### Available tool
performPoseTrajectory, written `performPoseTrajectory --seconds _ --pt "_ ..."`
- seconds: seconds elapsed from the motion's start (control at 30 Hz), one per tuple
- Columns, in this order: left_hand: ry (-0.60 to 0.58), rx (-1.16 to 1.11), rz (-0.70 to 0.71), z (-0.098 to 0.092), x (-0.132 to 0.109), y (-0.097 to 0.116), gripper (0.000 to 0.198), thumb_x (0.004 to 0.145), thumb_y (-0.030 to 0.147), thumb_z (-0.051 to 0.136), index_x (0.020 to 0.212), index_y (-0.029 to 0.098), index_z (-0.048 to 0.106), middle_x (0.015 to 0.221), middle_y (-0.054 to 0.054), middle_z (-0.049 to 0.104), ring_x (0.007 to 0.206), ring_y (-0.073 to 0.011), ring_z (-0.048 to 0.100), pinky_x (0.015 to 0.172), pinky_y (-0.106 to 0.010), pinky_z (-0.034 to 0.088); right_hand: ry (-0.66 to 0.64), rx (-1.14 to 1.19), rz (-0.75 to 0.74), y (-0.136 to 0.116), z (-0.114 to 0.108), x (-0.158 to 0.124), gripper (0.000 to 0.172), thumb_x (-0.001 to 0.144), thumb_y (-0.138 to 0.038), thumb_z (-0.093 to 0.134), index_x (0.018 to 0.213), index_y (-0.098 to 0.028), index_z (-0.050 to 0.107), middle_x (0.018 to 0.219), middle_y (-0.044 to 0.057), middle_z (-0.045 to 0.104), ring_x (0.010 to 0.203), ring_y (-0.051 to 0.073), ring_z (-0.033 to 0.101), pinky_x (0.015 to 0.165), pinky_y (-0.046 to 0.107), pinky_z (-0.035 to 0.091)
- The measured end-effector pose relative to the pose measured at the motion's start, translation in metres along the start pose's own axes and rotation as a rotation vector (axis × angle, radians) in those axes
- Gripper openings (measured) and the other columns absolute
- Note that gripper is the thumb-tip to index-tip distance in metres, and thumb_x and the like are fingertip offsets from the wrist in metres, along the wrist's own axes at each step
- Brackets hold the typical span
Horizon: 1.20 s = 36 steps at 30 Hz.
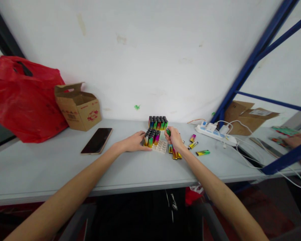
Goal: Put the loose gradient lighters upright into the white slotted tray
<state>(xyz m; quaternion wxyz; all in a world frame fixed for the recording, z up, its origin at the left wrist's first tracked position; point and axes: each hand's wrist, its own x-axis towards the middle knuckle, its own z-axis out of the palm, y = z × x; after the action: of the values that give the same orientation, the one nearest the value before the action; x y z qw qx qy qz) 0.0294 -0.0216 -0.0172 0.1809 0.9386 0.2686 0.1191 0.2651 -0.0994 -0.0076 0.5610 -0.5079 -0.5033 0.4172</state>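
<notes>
Several shiny multicoloured lighters [150,142] with black tops stand upright in the left part of a pale tray [163,146] with round holes. My left hand [136,142] grips that tray's left side, its thumb along the front and its fingers at the back. Closed in my right hand [176,137] is a green lighter [168,132], held above the tray's right edge. Behind stands a full block of upright lighters [158,123]. Loose lighters [175,154] lie under and beside my right hand, one green-and-yellow lighter [203,152] farther right.
To the left are a dark phone [97,141], an open cardboard box [81,112] and a red plastic bag [27,100]. A white power strip [215,133] with cables lies right, by a blue metal frame [248,70]. Another person's hand [297,141] shows at the far right.
</notes>
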Motion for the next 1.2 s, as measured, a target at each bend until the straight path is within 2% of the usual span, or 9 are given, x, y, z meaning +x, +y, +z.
performPoseTrajectory --seconds 0.1,0.2,0.37,0.43,0.53,0.6,0.8,1.03,1.2 --pt "-0.004 0.008 0.003 0.000 0.000 0.000 0.074 0.082 0.075 0.069 0.130 0.018 0.067 0.146 -0.015 0.057 0.135 -0.0361 0.053 0.119 -0.043 0.041 -0.014 0.018 0.017 0.000 -0.002 0.002 0.062 0.091 -0.078 0.045 0.063 -0.023 0.046 0.050 -0.008 0.027 0.042 0.008 0.019 0.040 0.024 0.015" --pt "-0.007 0.016 0.002 0.001 0.001 -0.001 0.075 0.082 0.075 0.068 0.131 0.018 0.066 0.145 -0.015 0.058 0.135 -0.0361 0.054 0.119 -0.043 0.041 -0.068 0.065 -0.064 -0.001 -0.003 0.002 0.064 0.088 -0.085 0.046 0.081 -0.022 0.057 0.057 -0.007 0.034 0.044 0.009 0.023 0.042 0.024 0.019" --pt "0.004 0.021 0.009 0.002 0.000 -0.002 0.079 0.083 0.074 0.068 0.137 0.017 0.062 0.144 -0.015 0.059 0.133 -0.0343 0.055 0.117 -0.041 0.042 -0.110 -0.074 -0.260 -0.003 -0.004 -0.002 0.055 0.093 -0.077 0.050 0.100 -0.023 0.062 0.069 -0.005 0.046 0.050 0.011 0.039 0.046 0.026 0.033" --pt "0.007 0.028 0.010 0.002 0.000 -0.002 0.079 0.083 0.075 0.067 0.136 0.017 0.063 0.143 -0.014 0.059 0.133 -0.0336 0.055 0.118 -0.040 0.041 -0.107 -0.174 -0.325 -0.004 -0.005 -0.003 0.049 0.096 -0.071 0.052 0.101 -0.023 0.061 0.072 -0.004 0.052 0.055 0.012 0.046 0.051 0.026 0.040" --pt "0.014 0.033 0.017 0.002 0.001 -0.003 0.078 0.082 0.077 0.067 0.132 0.017 0.065 0.143 -0.015 0.059 0.134 -0.0344 0.054 0.119 -0.041 0.040 -0.077 -0.252 -0.411 -0.005 -0.005 -0.004 0.041 0.094 -0.064 0.061 0.096 -0.023 0.062 0.084 0.000 0.061 0.074 0.015 0.059 0.066 0.027 0.049" --pt "0.012 0.027 0.017 0.003 0.001 -0.003 0.075 0.082 0.076 0.068 0.129 0.018 0.066 0.144 -0.015 0.059 0.134 -0.0352 0.053 0.119 -0.042 0.040 -0.063 -0.283 -0.441 -0.004 -0.005 -0.003 0.039 0.093 -0.061 0.065 0.095 -0.022 0.063 0.090 0.002 0.063 0.085 0.017 0.061 0.072 0.028 0.050" --pt "0.007 0.029 0.007 0.003 0.001 -0.004 0.075 0.082 0.076 0.067 0.130 0.019 0.066 0.143 -0.014 0.059 0.134 -0.0340 0.054 0.117 -0.040 0.041 -0.087 -0.396 -0.487 0.003 -0.005 -0.001 0.034 0.093 -0.056 0.066 0.096 -0.023 0.060 0.071 -0.004 0.056 0.066 0.015 0.056 0.067 0.029 0.048" --pt "0.029 0.032 0.008 0.003 0.001 -0.003 0.077 0.080 0.077 0.069 0.128 0.017 0.066 0.138 -0.015 0.062 0.128 -0.0346 0.058 0.114 -0.041 0.045 -0.122 -0.598 -0.588 0.001 -0.004 -0.008 0.027 0.096 -0.049 0.064 0.100 -0.025 0.054 0.067 -0.005 0.060 0.062 0.016 0.059 0.064 0.030 0.045" --pt "0.011 0.045 -0.014 0.002 0.000 -0.002 0.076 0.080 0.077 0.068 0.125 0.016 0.066 0.136 -0.016 0.061 0.128 -0.0351 0.058 0.114 -0.042 0.045 -0.117 -0.623 -0.554 -0.001 -0.001 -0.010 0.028 0.097 -0.052 0.064 0.099 -0.026 0.054 0.069 -0.003 0.064 0.061 0.017 0.059 0.062 0.029 0.045"
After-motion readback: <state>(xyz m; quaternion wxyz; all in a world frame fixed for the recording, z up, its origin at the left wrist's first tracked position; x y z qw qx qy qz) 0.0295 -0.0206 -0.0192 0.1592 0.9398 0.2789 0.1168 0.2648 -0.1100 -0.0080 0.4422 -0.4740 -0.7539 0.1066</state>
